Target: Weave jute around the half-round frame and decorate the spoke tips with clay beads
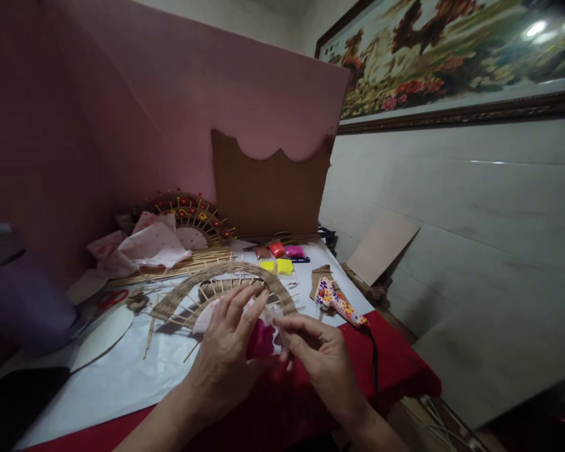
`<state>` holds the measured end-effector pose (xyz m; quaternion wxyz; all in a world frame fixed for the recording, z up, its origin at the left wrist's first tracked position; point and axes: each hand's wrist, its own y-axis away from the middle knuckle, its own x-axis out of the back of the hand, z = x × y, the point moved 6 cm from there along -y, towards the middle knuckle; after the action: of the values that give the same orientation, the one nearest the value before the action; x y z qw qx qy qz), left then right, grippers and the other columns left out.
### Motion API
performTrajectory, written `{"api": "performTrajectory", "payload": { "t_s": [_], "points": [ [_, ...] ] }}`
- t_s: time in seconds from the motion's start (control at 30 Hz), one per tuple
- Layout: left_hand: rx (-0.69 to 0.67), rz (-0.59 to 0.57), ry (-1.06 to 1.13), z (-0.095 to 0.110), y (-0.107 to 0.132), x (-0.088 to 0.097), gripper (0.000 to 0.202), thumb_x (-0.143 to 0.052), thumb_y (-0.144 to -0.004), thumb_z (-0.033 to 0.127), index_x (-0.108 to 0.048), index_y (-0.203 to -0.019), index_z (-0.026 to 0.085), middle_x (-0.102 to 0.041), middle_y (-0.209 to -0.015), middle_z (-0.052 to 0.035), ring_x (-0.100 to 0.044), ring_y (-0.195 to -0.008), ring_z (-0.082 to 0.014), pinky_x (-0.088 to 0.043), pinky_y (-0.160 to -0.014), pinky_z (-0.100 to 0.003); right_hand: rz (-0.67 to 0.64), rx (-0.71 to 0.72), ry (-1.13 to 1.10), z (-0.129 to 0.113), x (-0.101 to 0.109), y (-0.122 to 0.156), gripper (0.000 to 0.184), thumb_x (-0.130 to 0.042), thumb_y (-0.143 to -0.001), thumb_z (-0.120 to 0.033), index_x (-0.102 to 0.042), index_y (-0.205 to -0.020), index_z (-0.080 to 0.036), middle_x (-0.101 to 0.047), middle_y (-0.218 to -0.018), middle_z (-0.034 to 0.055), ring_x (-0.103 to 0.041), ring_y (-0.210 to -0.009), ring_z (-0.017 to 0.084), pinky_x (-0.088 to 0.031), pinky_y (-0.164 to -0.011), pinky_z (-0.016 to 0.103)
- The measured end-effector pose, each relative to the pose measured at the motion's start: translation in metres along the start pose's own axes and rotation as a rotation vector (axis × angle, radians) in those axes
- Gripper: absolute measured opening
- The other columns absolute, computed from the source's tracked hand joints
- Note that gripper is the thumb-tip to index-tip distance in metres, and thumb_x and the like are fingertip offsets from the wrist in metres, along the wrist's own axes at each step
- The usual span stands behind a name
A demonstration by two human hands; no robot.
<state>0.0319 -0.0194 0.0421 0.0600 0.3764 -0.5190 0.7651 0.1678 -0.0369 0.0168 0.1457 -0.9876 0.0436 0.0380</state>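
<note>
A small clear packet of magenta modelling clay [262, 340] is between my hands, near the table's front edge. My right hand [322, 351] pinches the clear plastic at its right side. My left hand [228, 342] grips the packet from the left, with the fingers raised and the thumb hidden. Just behind them lies a fan-shaped frame [181, 292] of thin sticks with a woven twine band. A twine roll [209, 287] shows behind its sticks. Several coloured clay packets [285, 266] lie farther back.
A flower-patterned glue gun [336, 302] rests on cardboard at the right, its cord over the red cloth [395, 361]. Red-handled scissors [110, 300] lie left. At the back are a decorated fan [193, 213], pink cloth [150, 248] and upright cardboard [268, 194].
</note>
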Motion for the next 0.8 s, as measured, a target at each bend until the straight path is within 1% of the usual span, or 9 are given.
{"api": "performTrajectory", "payload": {
  "t_s": [0.03, 0.1, 0.23, 0.3, 0.4, 0.47, 0.6, 0.7, 0.8],
  "points": [
    [-0.002, -0.038, 0.028, -0.002, 0.002, -0.006, 0.068, -0.062, -0.070, 0.009, -0.034, -0.132, 0.014, -0.049, -0.125, -0.0171, -0.044, -0.115, -0.0285, -0.041, -0.094, -0.048, -0.019, -0.052, -0.039, 0.003, 0.000, 0.000, 0.014, -0.064, -0.076, -0.026, -0.071, -0.086, -0.019, -0.060, -0.057, -0.0018, -0.054, -0.046, 0.009, -0.046, -0.046, 0.019],
    [-0.013, -0.072, 0.075, -0.004, 0.007, -0.014, 0.070, -0.054, -0.067, 0.000, -0.034, -0.132, 0.016, -0.056, -0.118, -0.0147, -0.051, -0.108, -0.0252, -0.046, -0.089, -0.043, -0.048, -0.109, -0.065, 0.006, 0.000, 0.000, 0.016, -0.066, -0.074, -0.026, -0.072, -0.087, -0.018, -0.060, -0.058, -0.0010, -0.053, -0.046, 0.009, -0.045, -0.044, 0.019],
    [0.010, -0.122, 0.148, -0.003, 0.014, -0.020, 0.070, -0.049, -0.068, -0.002, -0.035, -0.133, 0.018, -0.057, -0.116, -0.0139, -0.052, -0.108, -0.0250, -0.048, -0.089, -0.043, -0.072, -0.069, -0.003, 0.003, 0.003, -0.001, 0.018, -0.066, -0.073, -0.022, -0.073, -0.089, -0.020, -0.062, -0.062, -0.0008, -0.050, -0.045, 0.007, -0.042, -0.043, 0.018],
    [0.018, -0.159, 0.183, -0.002, 0.015, -0.020, 0.068, -0.048, -0.070, -0.001, -0.034, -0.133, 0.020, -0.056, -0.118, -0.0132, -0.051, -0.110, -0.0243, -0.047, -0.090, -0.044, -0.080, -0.029, 0.040, -0.001, 0.003, -0.002, 0.018, -0.066, -0.073, -0.019, -0.074, -0.089, -0.021, -0.065, -0.065, -0.0004, -0.056, -0.052, 0.010, -0.046, -0.049, 0.020],
    [0.035, -0.207, 0.225, 0.000, 0.016, -0.022, 0.068, -0.047, -0.072, -0.003, -0.034, -0.133, 0.022, -0.054, -0.121, -0.0123, -0.049, -0.112, -0.0234, -0.045, -0.092, -0.046, -0.088, 0.021, 0.118, -0.008, 0.004, -0.003, 0.015, -0.065, -0.072, -0.014, -0.074, -0.082, -0.020, -0.070, -0.075, 0.0018, -0.063, -0.072, 0.015, -0.050, -0.065, 0.025],
    [0.041, -0.220, 0.234, 0.000, 0.016, -0.023, 0.067, -0.046, -0.072, -0.003, -0.034, -0.133, 0.023, -0.053, -0.120, -0.0120, -0.049, -0.112, -0.0230, -0.045, -0.092, -0.046, -0.096, 0.043, 0.182, -0.012, 0.005, -0.003, 0.013, -0.063, -0.073, -0.014, -0.074, -0.078, -0.019, -0.070, -0.076, 0.0025, -0.063, -0.073, 0.016, -0.050, -0.068, 0.026],
    [0.026, -0.222, 0.228, 0.000, 0.016, -0.023, 0.066, -0.047, -0.073, -0.003, -0.034, -0.133, 0.021, -0.053, -0.120, -0.0128, -0.048, -0.111, -0.0233, -0.045, -0.091, -0.045, -0.131, 0.031, 0.194, -0.010, 0.006, -0.003, 0.012, -0.065, -0.072, -0.017, -0.072, -0.082, -0.018, -0.069, -0.076, 0.0024, -0.060, -0.066, 0.014, -0.049, -0.063, 0.025],
    [0.032, -0.242, 0.249, 0.001, 0.016, -0.024, 0.063, -0.048, -0.075, -0.003, -0.034, -0.132, 0.020, -0.053, -0.118, -0.0121, -0.049, -0.110, -0.0219, -0.045, -0.091, -0.043, -0.143, -0.045, 0.124, -0.001, 0.004, -0.001, 0.012, -0.064, -0.074, -0.021, -0.071, -0.083, -0.017, -0.063, -0.063, -0.0011, -0.051, -0.048, 0.009, -0.043, -0.047, 0.020],
    [0.031, -0.273, 0.289, 0.003, 0.014, -0.024, 0.057, -0.050, -0.079, 0.001, -0.035, -0.131, 0.021, -0.055, -0.115, -0.0107, -0.050, -0.106, -0.0204, -0.045, -0.090, -0.040, -0.143, -0.075, 0.100, 0.003, 0.002, 0.001, 0.011, -0.063, -0.076, -0.025, -0.066, -0.079, -0.015, -0.054, -0.052, -0.0045, -0.047, -0.042, 0.007, -0.037, -0.043, 0.018]
  ]
}}
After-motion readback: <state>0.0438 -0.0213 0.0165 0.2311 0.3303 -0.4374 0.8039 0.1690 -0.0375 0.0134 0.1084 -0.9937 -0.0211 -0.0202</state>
